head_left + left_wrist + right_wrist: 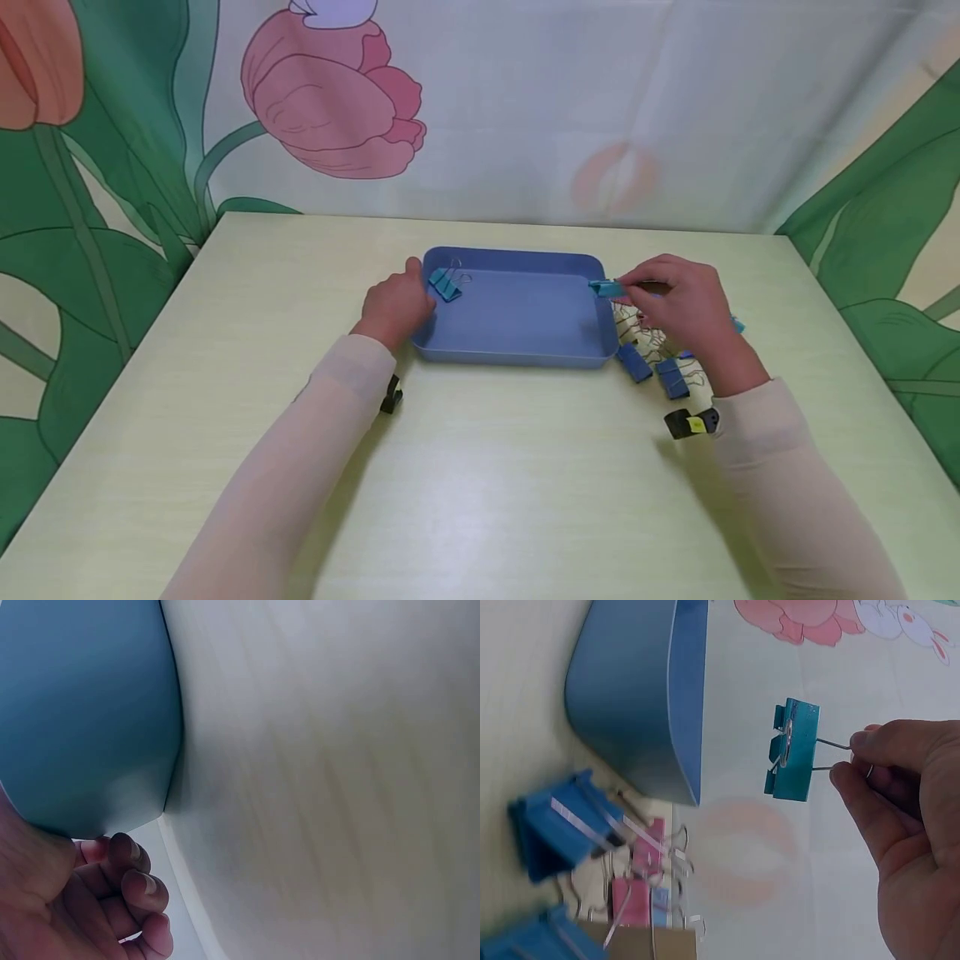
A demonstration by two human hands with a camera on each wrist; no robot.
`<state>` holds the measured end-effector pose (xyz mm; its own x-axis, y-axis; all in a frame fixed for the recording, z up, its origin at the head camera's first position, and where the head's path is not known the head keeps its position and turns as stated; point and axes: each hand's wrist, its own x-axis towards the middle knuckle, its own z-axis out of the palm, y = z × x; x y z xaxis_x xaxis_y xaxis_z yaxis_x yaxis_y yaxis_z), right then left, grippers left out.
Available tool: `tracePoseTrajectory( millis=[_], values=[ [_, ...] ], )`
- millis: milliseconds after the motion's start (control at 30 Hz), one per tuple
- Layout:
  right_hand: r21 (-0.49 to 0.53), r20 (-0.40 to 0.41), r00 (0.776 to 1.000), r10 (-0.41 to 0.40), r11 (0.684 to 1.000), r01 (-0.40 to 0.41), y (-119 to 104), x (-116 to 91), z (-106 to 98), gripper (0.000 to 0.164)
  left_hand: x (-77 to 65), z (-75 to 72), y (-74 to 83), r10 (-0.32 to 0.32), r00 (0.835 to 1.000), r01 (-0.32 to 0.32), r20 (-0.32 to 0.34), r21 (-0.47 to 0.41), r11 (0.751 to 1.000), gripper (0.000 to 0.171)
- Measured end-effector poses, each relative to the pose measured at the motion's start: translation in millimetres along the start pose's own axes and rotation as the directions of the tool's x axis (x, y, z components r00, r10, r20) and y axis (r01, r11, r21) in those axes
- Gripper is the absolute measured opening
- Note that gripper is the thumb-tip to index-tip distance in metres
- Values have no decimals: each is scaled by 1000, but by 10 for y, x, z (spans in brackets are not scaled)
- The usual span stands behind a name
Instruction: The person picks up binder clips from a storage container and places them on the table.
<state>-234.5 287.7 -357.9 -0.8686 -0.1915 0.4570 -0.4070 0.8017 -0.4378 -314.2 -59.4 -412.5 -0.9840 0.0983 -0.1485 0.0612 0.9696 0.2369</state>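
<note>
A teal binder clip (795,750) hangs in the air by its wire handle, pinched between the thumb and fingertips of my right hand (678,300). In the head view that clip overlaps the right rim of the blue tray (525,321). My left hand (397,304) holds the tray at its left side, the thumb at the rim and the other fingers (146,892) curled by the outer wall. Inside the tray's left end lies another teal binder clip (446,285) with its wire handles raised.
Beside the tray's right end, partly under my right hand, lies a pile of binder clips, with blue clips (672,379) in front and pink ones (632,901) behind. A floral curtain (510,108) hangs along the far edge of the pale wooden table (480,483).
</note>
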Motion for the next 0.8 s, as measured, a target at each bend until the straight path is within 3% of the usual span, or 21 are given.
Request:
tracePoseTrajectory(
  millis=[333, 800],
  values=[
    [-35, -46, 998, 40, 999, -42, 189, -158, -194, 11, -10, -19, 10, -2, 1000, 2, 4, -5, 1000, 51],
    [-84, -69, 978, 196, 976, -201, 533, -448, -430, 15, -6, -12, 24, -11, 1000, 11, 9, -7, 1000, 49]
  ],
)
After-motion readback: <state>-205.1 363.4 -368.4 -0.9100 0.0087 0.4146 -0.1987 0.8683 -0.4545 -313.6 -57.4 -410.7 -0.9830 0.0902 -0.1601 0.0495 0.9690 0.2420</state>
